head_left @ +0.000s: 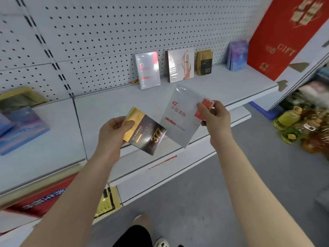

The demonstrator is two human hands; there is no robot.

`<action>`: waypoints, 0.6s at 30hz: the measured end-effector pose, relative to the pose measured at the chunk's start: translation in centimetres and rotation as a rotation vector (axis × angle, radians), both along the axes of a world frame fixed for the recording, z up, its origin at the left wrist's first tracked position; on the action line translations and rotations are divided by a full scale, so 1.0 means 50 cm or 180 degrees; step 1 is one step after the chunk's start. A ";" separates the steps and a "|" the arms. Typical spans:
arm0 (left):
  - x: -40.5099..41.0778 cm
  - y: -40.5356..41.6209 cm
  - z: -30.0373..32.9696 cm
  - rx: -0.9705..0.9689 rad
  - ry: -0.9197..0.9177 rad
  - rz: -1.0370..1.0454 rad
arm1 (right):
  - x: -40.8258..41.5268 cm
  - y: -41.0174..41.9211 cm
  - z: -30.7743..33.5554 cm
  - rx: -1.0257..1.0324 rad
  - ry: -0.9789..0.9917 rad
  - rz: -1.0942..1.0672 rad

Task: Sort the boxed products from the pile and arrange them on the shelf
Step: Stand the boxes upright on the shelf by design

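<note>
My left hand point(114, 132) grips a gold-and-black box marked 377 point(147, 134) by its gold end, above the shelf's front edge. My right hand point(213, 118) pinches the red corner of a white box with red print point(179, 118), tilted beside the first box. On the white shelf point(222, 86), against the pegboard, stand a matching white-and-red box point(147, 70), a pale box with a gold figure point(180, 64), a gold-and-black 377 box point(204, 62) and a blue-purple box point(237, 55).
A tall red gift box point(277, 36) leans at the shelf's right end. Blue boxes point(23, 129) and a gold one point(21, 97) lie at the left. A lower shelf holds a red box point(41, 202) and a gold box point(106, 202). Yellow bottles point(288, 120) crowd the floor at right.
</note>
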State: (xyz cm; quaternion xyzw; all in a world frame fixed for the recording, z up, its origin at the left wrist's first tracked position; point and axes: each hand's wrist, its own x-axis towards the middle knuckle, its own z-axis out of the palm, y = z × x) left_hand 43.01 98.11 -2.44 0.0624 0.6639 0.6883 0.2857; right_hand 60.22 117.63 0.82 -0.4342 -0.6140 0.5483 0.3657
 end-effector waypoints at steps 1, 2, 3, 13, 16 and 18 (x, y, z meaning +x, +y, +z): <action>-0.003 0.019 0.004 0.0020 -0.0020 0.0020 | -0.007 0.021 0.000 -0.0009 0.0009 0.0028; -0.011 0.038 0.007 0.0046 -0.0051 0.0065 | -0.017 0.044 -0.001 -0.0012 0.0011 0.0053; -0.022 0.059 0.010 0.0085 -0.0076 0.0115 | -0.030 0.068 -0.002 -0.0007 0.0001 0.0076; -0.169 0.273 0.003 0.0438 -0.0224 0.0697 | -0.218 0.327 -0.011 0.0364 -0.0269 0.0656; -0.188 0.307 0.001 0.0360 -0.0263 0.0808 | -0.280 0.383 -0.023 0.0359 -0.0243 0.0958; -0.198 0.320 -0.002 0.0336 -0.0288 0.0919 | -0.324 0.415 -0.027 0.0308 -0.0243 0.1204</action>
